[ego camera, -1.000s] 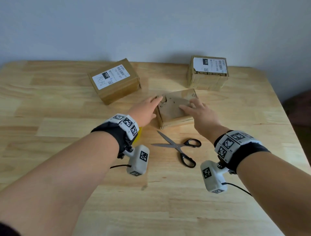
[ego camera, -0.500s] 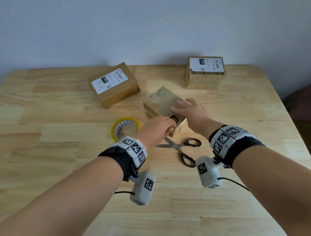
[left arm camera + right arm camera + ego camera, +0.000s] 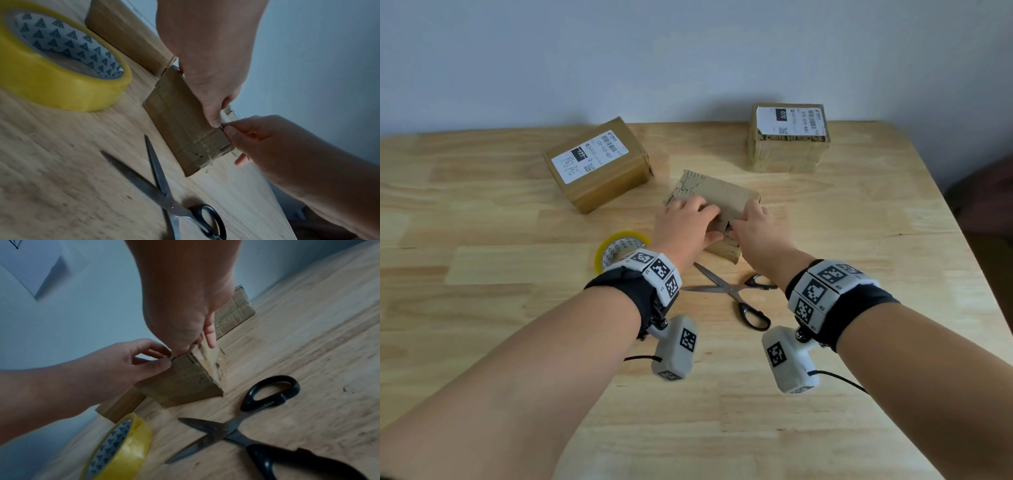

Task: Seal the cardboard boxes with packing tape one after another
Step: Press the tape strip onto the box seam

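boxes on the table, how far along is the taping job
Looks done: the far-right labelled box shows shiny tape bands on its side. The far-left labelled box shows tape at one corner; whether it is fully sealed is unclear. In hand: the left hand and right hand both hold the small unlabelled box. Left: the yellow tape roll and scissors lie unused beside it.

Tape roll part-hidden behind wrist — label print unreadable.

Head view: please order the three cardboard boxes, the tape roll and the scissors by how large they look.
1. Left labelled box
2. Right labelled box, close to the first and farther away, so unsure
3. Middle box, partly hidden by both hands
4. Scissors
5. Tape roll, partly hidden by the left wrist
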The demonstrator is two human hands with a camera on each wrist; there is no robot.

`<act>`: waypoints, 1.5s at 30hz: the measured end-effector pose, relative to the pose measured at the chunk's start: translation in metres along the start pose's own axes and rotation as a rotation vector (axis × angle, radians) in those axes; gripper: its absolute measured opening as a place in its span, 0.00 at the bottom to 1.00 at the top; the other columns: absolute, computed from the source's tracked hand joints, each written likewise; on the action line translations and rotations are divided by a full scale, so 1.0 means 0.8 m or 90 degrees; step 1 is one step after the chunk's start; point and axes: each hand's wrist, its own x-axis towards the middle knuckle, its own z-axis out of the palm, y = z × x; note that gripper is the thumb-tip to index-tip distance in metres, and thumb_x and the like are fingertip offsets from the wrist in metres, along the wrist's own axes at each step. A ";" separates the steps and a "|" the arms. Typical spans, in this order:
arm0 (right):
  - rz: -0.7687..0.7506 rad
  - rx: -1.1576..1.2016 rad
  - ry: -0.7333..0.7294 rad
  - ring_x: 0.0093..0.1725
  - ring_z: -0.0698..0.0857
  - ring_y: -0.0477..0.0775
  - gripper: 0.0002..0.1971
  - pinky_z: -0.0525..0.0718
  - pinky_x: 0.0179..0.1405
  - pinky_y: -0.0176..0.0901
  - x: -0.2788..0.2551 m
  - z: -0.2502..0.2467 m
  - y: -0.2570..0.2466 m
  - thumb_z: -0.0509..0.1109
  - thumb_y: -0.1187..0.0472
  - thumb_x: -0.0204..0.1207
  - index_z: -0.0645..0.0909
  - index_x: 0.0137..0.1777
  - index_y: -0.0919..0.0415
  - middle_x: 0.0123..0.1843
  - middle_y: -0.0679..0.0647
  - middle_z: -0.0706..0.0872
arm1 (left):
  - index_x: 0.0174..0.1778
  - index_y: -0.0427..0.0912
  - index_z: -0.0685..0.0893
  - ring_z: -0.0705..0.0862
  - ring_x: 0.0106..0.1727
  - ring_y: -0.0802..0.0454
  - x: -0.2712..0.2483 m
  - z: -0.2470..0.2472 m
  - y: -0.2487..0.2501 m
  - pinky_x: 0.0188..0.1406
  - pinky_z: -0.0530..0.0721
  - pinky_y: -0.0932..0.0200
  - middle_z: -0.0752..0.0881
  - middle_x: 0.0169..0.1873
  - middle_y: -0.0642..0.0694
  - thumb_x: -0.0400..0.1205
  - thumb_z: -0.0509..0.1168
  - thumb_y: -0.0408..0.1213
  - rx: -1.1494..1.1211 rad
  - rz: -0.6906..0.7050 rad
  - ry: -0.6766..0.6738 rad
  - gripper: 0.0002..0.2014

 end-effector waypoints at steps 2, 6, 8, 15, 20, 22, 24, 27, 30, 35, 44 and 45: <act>0.005 0.039 -0.001 0.58 0.72 0.58 0.10 0.78 0.48 0.46 0.002 0.000 -0.003 0.60 0.65 0.83 0.75 0.62 0.64 0.62 0.60 0.67 | 0.73 0.52 0.72 0.71 0.71 0.40 0.000 -0.001 0.002 0.66 0.72 0.43 0.73 0.71 0.48 0.83 0.59 0.55 0.001 0.000 -0.006 0.23; 0.052 0.245 0.057 0.64 0.71 0.58 0.11 0.74 0.61 0.48 0.008 -0.001 0.001 0.63 0.60 0.83 0.75 0.62 0.63 0.66 0.59 0.68 | 0.73 0.51 0.72 0.70 0.70 0.39 0.003 -0.004 0.003 0.66 0.73 0.41 0.72 0.71 0.47 0.84 0.59 0.54 0.009 -0.007 -0.016 0.23; 0.091 0.349 0.080 0.64 0.71 0.58 0.10 0.72 0.65 0.48 0.010 0.003 0.005 0.64 0.61 0.82 0.79 0.60 0.60 0.64 0.57 0.71 | 0.73 0.51 0.72 0.70 0.71 0.38 0.002 -0.003 0.005 0.65 0.73 0.41 0.72 0.71 0.47 0.83 0.59 0.55 0.006 -0.016 -0.019 0.23; 0.172 0.498 0.141 0.53 0.75 0.55 0.06 0.76 0.60 0.46 0.018 0.015 0.013 0.72 0.60 0.77 0.79 0.51 0.57 0.52 0.52 0.71 | 0.78 0.54 0.68 0.64 0.77 0.38 -0.009 0.008 0.002 0.75 0.62 0.40 0.70 0.75 0.41 0.85 0.58 0.50 -0.039 0.029 0.017 0.23; 0.193 0.525 0.139 0.51 0.76 0.53 0.12 0.77 0.57 0.42 0.020 0.018 0.013 0.72 0.57 0.78 0.77 0.58 0.58 0.54 0.52 0.70 | 0.78 0.56 0.69 0.54 0.81 0.35 -0.013 0.019 -0.004 0.80 0.50 0.35 0.63 0.80 0.38 0.88 0.55 0.46 -0.027 0.061 -0.008 0.21; 0.201 0.521 0.139 0.50 0.75 0.52 0.12 0.74 0.53 0.39 0.023 0.017 0.013 0.71 0.57 0.78 0.77 0.58 0.59 0.54 0.52 0.70 | 0.78 0.55 0.70 0.54 0.81 0.36 -0.011 0.017 -0.004 0.80 0.50 0.35 0.64 0.80 0.39 0.87 0.56 0.45 -0.032 0.058 -0.002 0.21; 0.205 0.524 0.143 0.49 0.75 0.51 0.12 0.73 0.51 0.39 0.025 0.016 0.012 0.70 0.56 0.79 0.77 0.58 0.59 0.54 0.53 0.71 | 0.78 0.52 0.70 0.55 0.81 0.38 -0.010 0.012 -0.005 0.80 0.50 0.37 0.64 0.80 0.40 0.87 0.57 0.45 -0.049 0.058 0.001 0.22; 0.204 0.552 0.148 0.52 0.78 0.53 0.10 0.78 0.57 0.43 0.022 0.016 0.012 0.68 0.56 0.81 0.77 0.57 0.59 0.54 0.52 0.72 | 0.78 0.47 0.70 0.58 0.82 0.43 -0.016 0.003 -0.010 0.80 0.52 0.45 0.65 0.79 0.42 0.86 0.59 0.44 -0.115 0.049 0.012 0.23; 0.197 0.540 0.155 0.52 0.76 0.52 0.09 0.78 0.59 0.46 0.015 0.014 0.013 0.66 0.55 0.82 0.77 0.57 0.59 0.54 0.51 0.72 | 0.69 0.41 0.75 0.72 0.68 0.47 -0.035 -0.003 -0.024 0.67 0.69 0.56 0.72 0.70 0.43 0.84 0.61 0.47 -0.135 -0.004 0.102 0.20; 0.186 0.504 0.155 0.53 0.77 0.55 0.10 0.79 0.58 0.49 -0.001 0.007 0.007 0.63 0.56 0.83 0.77 0.58 0.60 0.53 0.52 0.72 | 0.69 0.37 0.67 0.79 0.56 0.45 -0.069 0.017 -0.049 0.48 0.76 0.56 0.77 0.59 0.40 0.78 0.68 0.55 -0.044 -0.210 -0.105 0.32; 0.122 0.491 0.124 0.45 0.78 0.49 0.06 0.73 0.39 0.36 -0.042 -0.007 -0.022 0.59 0.59 0.84 0.77 0.56 0.56 0.48 0.49 0.77 | 0.78 0.40 0.59 0.81 0.50 0.40 -0.090 0.007 -0.052 0.45 0.79 0.49 0.81 0.51 0.39 0.82 0.63 0.31 -0.308 -0.266 -0.048 0.30; 0.116 0.528 0.095 0.41 0.79 0.48 0.07 0.74 0.35 0.35 -0.048 -0.011 -0.027 0.59 0.58 0.84 0.77 0.55 0.56 0.45 0.48 0.79 | 0.79 0.41 0.57 0.81 0.52 0.40 -0.094 -0.002 -0.050 0.48 0.81 0.49 0.79 0.54 0.40 0.82 0.64 0.33 -0.384 -0.271 -0.041 0.31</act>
